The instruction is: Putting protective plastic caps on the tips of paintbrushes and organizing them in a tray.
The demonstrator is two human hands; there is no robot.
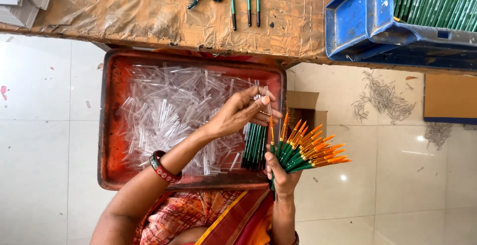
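The floor (44, 125) is laid with large, glossy white tiles, with small bright glints of overhead light at the right. Thin grey scraps (385, 98) lie scattered on the tiles there. Along the top runs a desk (149, 11) covered in creased brown paper under shiny tape. A brown cardboard panel (449, 98) lies flat at the far right.

Left hand (238, 113) raised, fingertips pinched, right hand (282, 175) fisted, grip closed
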